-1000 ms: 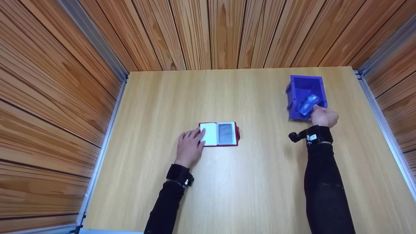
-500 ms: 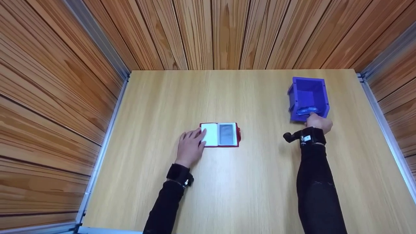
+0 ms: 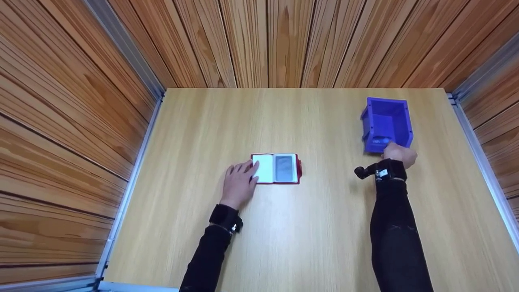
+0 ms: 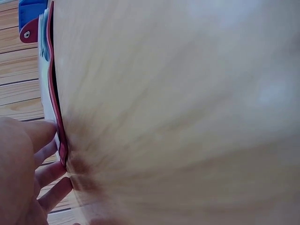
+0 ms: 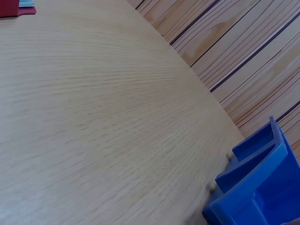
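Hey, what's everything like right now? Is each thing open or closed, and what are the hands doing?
Red booklet: open, pages up.
Its strap: unfastened.
Blue bin: upright, open-topped, something inside.
Shiny blue item: in the bin's near end, partly hidden.
Left hand: fingers spread, touching the booklet's left side.
Right hand: at the bin's near edge; fingertips hidden, so grip unclear.

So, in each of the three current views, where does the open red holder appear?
Head: the red holder lies near the centre.
Left wrist: at the left, seen edge-on, running down from the top.
Right wrist: top left corner, cut off.
Shared landmark: the blue bin; right, top left and lower right respectively.
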### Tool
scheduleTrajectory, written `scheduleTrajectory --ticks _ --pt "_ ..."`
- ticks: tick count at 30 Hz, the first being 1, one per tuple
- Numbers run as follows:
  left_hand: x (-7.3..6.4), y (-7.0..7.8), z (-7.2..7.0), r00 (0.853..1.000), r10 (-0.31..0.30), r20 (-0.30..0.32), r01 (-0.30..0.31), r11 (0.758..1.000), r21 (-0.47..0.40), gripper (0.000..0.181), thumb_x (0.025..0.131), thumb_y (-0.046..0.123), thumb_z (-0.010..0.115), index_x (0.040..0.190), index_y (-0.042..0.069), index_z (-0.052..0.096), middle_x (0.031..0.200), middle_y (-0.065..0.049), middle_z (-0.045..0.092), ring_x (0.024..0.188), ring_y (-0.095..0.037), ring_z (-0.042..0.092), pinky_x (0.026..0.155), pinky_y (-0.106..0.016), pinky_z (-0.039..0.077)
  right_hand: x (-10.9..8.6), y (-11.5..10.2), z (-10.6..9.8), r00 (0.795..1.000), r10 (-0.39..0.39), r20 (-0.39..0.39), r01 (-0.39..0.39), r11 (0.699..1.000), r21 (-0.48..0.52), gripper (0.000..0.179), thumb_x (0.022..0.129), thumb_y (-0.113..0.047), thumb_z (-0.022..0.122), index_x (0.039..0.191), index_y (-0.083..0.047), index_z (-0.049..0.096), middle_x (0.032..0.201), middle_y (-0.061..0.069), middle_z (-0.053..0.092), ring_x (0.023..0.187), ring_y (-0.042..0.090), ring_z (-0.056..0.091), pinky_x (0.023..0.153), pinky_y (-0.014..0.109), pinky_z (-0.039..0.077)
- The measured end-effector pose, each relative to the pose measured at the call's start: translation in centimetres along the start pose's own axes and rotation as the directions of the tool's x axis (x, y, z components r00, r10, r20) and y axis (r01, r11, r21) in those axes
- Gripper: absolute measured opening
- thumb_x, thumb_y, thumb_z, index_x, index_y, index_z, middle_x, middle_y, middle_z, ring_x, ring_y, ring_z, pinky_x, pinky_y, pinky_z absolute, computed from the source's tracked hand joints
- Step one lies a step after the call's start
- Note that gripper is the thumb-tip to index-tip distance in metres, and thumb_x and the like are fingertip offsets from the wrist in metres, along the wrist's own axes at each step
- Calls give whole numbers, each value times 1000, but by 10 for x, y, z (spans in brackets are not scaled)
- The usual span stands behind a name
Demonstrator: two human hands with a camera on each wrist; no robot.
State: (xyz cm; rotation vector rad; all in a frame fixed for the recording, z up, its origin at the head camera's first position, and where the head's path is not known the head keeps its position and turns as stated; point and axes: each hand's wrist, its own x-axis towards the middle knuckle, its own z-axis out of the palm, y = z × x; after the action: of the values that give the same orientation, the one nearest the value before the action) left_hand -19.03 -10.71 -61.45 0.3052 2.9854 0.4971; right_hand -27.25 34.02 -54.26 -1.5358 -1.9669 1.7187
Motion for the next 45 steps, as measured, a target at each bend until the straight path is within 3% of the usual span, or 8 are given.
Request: scheduleTrajectory --ticks 6,12,20,26,29,33,39,45 --pt "-2 2 0 1000 2 -18 -2 1000 -24 53 107 37 52 158 26 44 163 -4 44 148 -31 43 128 -56 22 2 0 2 999 -27 -35 24 996 -84 13 93 -15 66 83 -20 73 90 -2 76 110 17 67 105 23 50" --pt "-3 2 0 1000 2 -21 -3 1000 -29 53 107 37 53 158 26 44 163 -5 44 148 -30 42 128 -57 22 4 0 5 998 -39 -42 33 991 -130 35 94 -16 64 126 -12 75 137 4 69 129 18 62 113 24 46" --pt "-1 1 -1 1000 -8 -5 8 1000 -18 54 108 39 51 159 28 41 165 -3 42 150 -29 40 128 -56 20 8 0 6 1000 -15 -26 14 999 -45 15 95 -13 66 90 -22 77 112 -2 77 129 17 61 113 23 45" --pt "-1 2 -1 1000 -10 -6 10 1000 -16 53 108 39 52 159 28 42 165 -3 42 150 -29 40 128 -57 20 8 -1 6 1000 -7 -15 6 999 -52 31 97 -17 68 126 -11 75 132 2 72 131 17 61 114 24 45" --pt "-1 2 -1 1000 -8 -4 8 1000 -17 53 108 39 51 159 28 41 165 -3 42 149 -29 40 128 -57 20 8 0 5 1000 -3 -17 2 999 -34 12 96 -16 69 100 -19 80 105 -3 78 127 17 63 112 24 47" --pt "-1 1 0 1000 2 -11 -2 1000 -9 53 108 38 51 159 27 42 164 -3 44 148 -30 42 127 -57 22 7 0 5 1000 -10 -20 11 1000 17 28 93 -14 73 66 -24 68 88 -8 75 125 16 63 113 23 45" --pt "0 1 1 1000 0 -10 1 1000 4 53 108 38 50 159 28 42 164 -3 44 149 -29 42 127 -56 22 -4 -10 15 984 -178 -1 177 981 -83 25 96 -29 73 116 -17 81 129 0 74 112 15 67 104 23 50" --pt "0 2 0 1000 -6 0 6 1000 1 53 108 38 50 160 28 41 164 -3 43 149 -29 41 128 -56 21 -29 -18 34 908 -418 32 419 902 -106 31 94 -29 76 115 -8 80 71 -15 69 66 -4 60 69 17 50"
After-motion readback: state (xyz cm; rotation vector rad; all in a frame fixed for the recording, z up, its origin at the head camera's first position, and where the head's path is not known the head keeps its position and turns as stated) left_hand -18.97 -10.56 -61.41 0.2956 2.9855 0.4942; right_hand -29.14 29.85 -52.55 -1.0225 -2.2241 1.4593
